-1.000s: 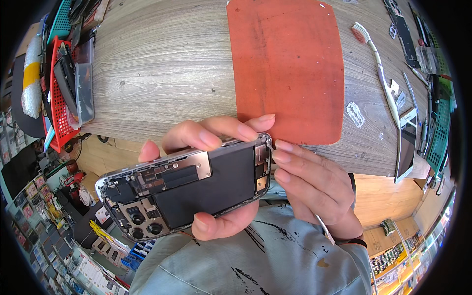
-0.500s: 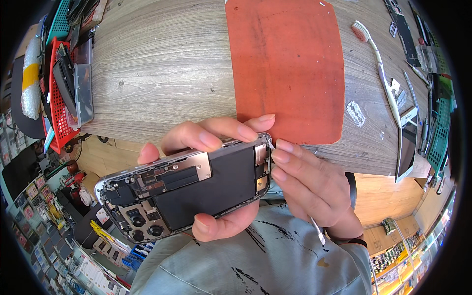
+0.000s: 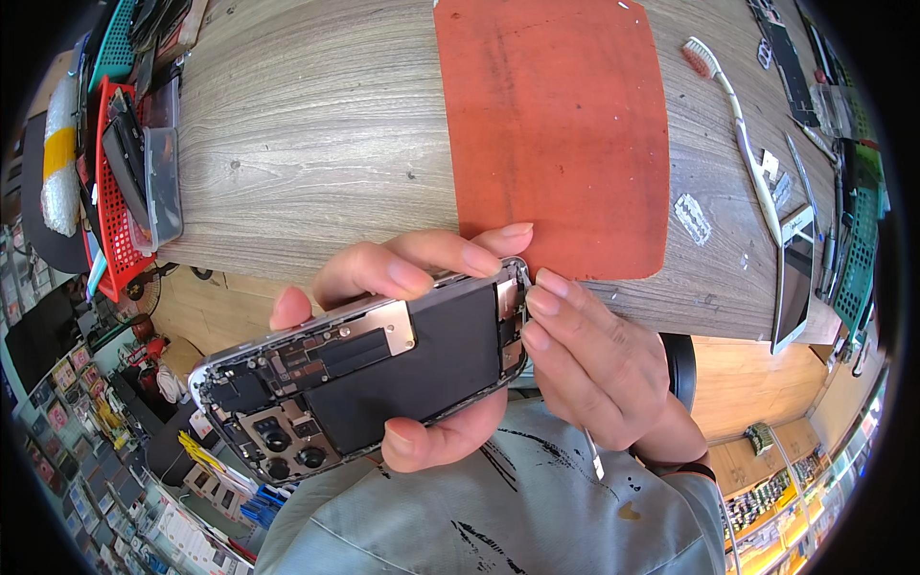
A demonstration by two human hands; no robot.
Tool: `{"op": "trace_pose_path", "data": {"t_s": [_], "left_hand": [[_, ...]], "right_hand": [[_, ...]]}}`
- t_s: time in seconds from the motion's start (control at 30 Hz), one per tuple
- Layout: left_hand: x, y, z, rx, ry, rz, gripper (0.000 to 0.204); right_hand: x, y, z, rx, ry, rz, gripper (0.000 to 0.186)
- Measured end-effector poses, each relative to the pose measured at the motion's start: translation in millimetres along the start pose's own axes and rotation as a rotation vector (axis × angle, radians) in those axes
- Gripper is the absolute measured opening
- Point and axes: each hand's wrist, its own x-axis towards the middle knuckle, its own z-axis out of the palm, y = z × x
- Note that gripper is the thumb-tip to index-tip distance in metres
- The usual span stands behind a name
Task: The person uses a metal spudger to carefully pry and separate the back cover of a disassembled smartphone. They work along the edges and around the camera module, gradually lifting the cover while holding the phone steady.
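One opened phone [image 3: 383, 383] gripped by the left fingers [image 3: 369, 271], one thin tool [image 3: 594, 458] pinched in the right fingers [image 3: 580, 326], one orange mat [image 3: 565, 134] beyond them, one toothbrush [image 3: 762, 192] rightward, wood-grain tabletop [image 3: 307, 125], wooden floor [image 3: 235, 305] leftward.

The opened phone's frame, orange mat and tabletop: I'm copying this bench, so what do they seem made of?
Phone frame: probably metal, given its smooth, silvery shine. Orange mat: perhaps rubber or silicone, matte, without glare, darkly scuffed. Tabletop: wood or wood-look laminate with a soft sheen; grey-brown grain shows, but not whether it's real.
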Motion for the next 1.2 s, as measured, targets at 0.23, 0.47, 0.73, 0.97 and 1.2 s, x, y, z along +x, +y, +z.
{"op": "trace_pose_path", "data": {"t_s": [0.23,0.47,0.73,0.97,1.2], "left_hand": [[-1.4,-1.0,3.3,-0.003,0.04,0.006,0.091],[-0.7,-2.0,3.6,-0.002,0.035,0.02,0.091],[-1.2,-4.7,10.3,-0.01,0.08,0.039,0.091],[-0.6,-5.2,11.7,-0.016,0.098,0.047,0.091],[-0.3,-2.3,7.2,-0.002,0.062,0.031,0.091]], "right_hand": [[-1.9,2.5,3.3,-0.011,0.021,-0.04,0.029],[1.6,-3.1,7.4,-0.041,0.06,0.023,0.024],[2.2,-3.0,7.7,-0.046,0.081,0.017,0.025],[1.1,-2.0,11.7,-0.061,0.107,-0.003,0.024],[2.2,-3.3,10.7,-0.067,0.1,0.005,0.024]]}}
